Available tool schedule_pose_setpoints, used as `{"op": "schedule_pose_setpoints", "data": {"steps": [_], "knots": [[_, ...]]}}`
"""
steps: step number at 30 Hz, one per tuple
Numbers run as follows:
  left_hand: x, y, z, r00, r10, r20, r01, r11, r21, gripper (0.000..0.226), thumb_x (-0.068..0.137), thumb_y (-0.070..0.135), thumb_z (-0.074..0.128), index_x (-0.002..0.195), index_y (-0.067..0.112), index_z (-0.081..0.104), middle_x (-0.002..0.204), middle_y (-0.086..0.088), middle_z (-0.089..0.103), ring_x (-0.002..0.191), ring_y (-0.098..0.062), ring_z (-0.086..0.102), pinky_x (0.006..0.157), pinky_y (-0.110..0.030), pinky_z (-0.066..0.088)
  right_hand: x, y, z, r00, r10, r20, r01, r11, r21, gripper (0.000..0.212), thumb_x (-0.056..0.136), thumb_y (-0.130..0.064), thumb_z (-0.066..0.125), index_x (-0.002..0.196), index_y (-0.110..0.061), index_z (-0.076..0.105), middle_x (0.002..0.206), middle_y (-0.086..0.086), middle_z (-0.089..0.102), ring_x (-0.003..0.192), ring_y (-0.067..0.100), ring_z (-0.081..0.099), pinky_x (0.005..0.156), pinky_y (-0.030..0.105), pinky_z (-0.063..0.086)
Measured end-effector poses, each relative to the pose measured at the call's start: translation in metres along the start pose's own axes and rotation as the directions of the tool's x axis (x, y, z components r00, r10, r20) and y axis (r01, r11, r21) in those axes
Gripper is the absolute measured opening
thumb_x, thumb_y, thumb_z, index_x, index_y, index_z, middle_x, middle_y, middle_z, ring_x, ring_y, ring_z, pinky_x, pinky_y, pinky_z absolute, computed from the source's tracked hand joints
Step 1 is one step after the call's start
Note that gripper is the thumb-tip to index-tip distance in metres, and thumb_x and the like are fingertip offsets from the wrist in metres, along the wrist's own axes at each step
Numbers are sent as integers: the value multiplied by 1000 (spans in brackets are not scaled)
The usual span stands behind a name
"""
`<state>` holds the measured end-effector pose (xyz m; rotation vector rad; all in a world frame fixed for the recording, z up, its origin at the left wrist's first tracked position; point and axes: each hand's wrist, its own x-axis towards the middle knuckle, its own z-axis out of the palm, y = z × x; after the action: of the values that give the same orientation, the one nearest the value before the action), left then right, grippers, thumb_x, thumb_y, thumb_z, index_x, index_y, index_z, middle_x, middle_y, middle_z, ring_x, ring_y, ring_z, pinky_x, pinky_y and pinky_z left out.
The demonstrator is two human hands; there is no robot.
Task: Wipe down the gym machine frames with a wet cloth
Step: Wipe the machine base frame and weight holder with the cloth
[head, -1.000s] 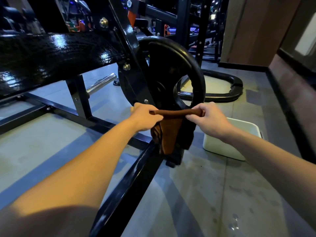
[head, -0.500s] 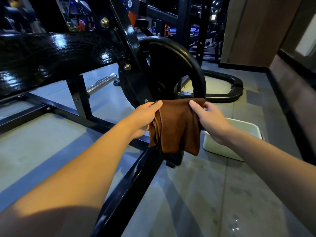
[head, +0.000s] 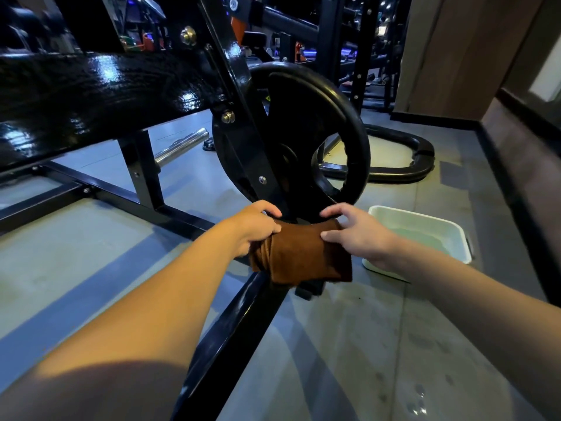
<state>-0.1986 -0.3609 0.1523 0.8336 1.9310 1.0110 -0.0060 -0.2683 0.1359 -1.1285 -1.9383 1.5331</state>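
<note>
A brown cloth (head: 306,253) lies folded over the black frame bar (head: 230,332) of the gym machine, just below a black weight plate (head: 331,117). My left hand (head: 258,227) grips the cloth's bunched left end with curled fingers. My right hand (head: 358,232) holds the cloth's right edge between thumb and fingers. The cloth hangs down over the bar's near side and hides the joint beneath it.
A white basin (head: 425,226) holding water stands on the floor right of the cloth. A glossy black pad (head: 91,95) spans the upper left. A chrome bar (head: 182,147) and a black floor frame (head: 419,159) lie beyond. Wet drops mark the grey floor (head: 416,402).
The cloth was stretched as a twisted roll between both hands, then opened out; now it has come down and lies draped over the frame bar, both hands lower.
</note>
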Motion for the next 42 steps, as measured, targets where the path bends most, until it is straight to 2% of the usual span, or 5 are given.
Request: {"op": "schedule_pose_setpoints", "data": {"steps": [5, 10, 18, 32, 42], "knots": [[-2, -1, 10, 997, 47, -66, -35, 985, 171, 38, 99, -6, 39, 96, 16, 70, 110, -14, 59, 97, -31, 56, 86, -37, 55, 13, 10, 11, 989, -125, -83, 97, 955, -278, 15, 94, -24, 75, 105, -34, 72, 104, -3, 70, 97, 19, 70, 82, 27, 58], [-5, 6, 12, 994, 33, 107, -44, 994, 98, 8, 94, 14, 59, 89, 17, 64, 95, -13, 62, 86, -29, 62, 76, -37, 51, 12, 4, 13, 982, -49, 181, 147, 800, -581, 74, 82, -22, 85, 146, -28, 48, 127, 4, 50, 104, 20, 60, 81, 20, 49], [5, 0, 12, 975, 101, 198, -209, 722, 659, 23, 91, 42, 72, 105, 25, 69, 120, -5, 62, 113, -29, 58, 100, -42, 50, 16, 5, -1, 968, -242, 70, 234, 758, -610, 15, 92, -43, 74, 95, -28, 71, 106, -2, 66, 104, 17, 60, 90, 31, 50], [1, -20, -13, 929, -8, 371, 78, 982, -174, 18, 101, 8, 61, 117, 13, 67, 103, -16, 77, 85, -24, 74, 79, -34, 59, 5, 9, -27, 916, 27, 399, -101, 981, 164, 37, 97, 6, 56, 129, -12, 63, 108, 10, 72, 93, 21, 69, 76, 29, 58], [-4, -9, -3, 813, 9, 583, 183, 945, -270, 48, 101, 47, 54, 134, 13, 65, 130, -18, 69, 122, -31, 66, 100, -38, 53, 16, 5, -8, 970, -239, 37, 237, 970, 52, 29, 94, 9, 62, 102, -18, 69, 99, 13, 71, 92, 26, 71, 88, 40, 59]]}}
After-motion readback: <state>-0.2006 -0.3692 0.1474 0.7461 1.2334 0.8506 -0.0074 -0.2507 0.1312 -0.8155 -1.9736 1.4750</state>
